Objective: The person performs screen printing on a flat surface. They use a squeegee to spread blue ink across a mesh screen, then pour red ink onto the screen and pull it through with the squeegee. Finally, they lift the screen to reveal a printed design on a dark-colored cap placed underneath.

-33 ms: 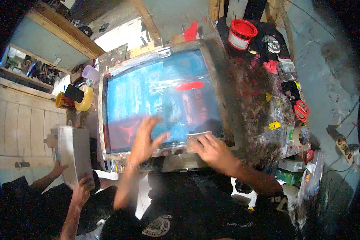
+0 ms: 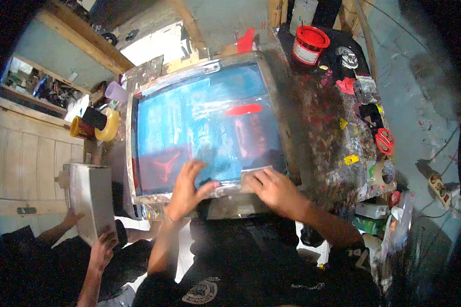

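A metal-framed printing screen (image 2: 130, 153) with blue mesh and a red ink streak (image 2: 243, 109) lies on an ink-spattered table (image 2: 322, 128). My left hand (image 2: 187, 184), slightly blurred, is spread with its fingers apart on the near part of the mesh, holding nothing. My right hand (image 2: 274, 189) rests palm down on the frame's near rail, its fingers curled over the edge. Below both hands is dark printed cloth (image 2: 241, 256).
A red ink bucket (image 2: 310, 43) stands at the table's far right, with red scissors (image 2: 384, 140) and a tape roll (image 2: 381, 171) on its right side. Yellow tape rolls (image 2: 107, 125) sit left of the screen. At lower left another person's hands (image 2: 102, 250) hold a white board (image 2: 89, 199).
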### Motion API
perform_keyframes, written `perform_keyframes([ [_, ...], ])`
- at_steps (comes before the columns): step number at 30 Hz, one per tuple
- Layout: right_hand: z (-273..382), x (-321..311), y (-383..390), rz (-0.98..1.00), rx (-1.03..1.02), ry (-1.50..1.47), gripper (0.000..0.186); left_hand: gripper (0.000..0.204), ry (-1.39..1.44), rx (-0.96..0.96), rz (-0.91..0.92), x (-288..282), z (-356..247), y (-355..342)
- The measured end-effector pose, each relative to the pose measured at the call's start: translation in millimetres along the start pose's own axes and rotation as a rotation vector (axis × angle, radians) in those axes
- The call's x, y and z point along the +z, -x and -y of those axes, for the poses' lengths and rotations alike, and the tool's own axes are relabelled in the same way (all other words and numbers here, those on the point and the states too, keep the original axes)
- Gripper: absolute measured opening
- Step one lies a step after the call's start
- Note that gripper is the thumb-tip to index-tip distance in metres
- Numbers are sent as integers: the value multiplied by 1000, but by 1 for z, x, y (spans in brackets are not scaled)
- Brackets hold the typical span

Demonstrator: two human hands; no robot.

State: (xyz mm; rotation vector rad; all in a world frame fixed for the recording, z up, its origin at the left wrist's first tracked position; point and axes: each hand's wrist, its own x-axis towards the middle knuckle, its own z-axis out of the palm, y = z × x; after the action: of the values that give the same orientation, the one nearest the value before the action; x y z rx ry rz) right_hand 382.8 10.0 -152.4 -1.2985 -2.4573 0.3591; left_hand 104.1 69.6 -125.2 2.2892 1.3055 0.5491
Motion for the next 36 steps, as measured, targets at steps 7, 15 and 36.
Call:
perform_keyframes([
  [7, -31, -21, -45, 138, 236, -20, 36, 41, -49, 37, -136, 48, 15, 58],
  [15, -42, -37, -44, -44, 151, -257, 45, 41, -92, 76, -119, 44, 22, 59],
  [36, -89, -59, -116, -234, 326, -70, 39, 40, -62, 75, -94, 40, 23, 56],
])
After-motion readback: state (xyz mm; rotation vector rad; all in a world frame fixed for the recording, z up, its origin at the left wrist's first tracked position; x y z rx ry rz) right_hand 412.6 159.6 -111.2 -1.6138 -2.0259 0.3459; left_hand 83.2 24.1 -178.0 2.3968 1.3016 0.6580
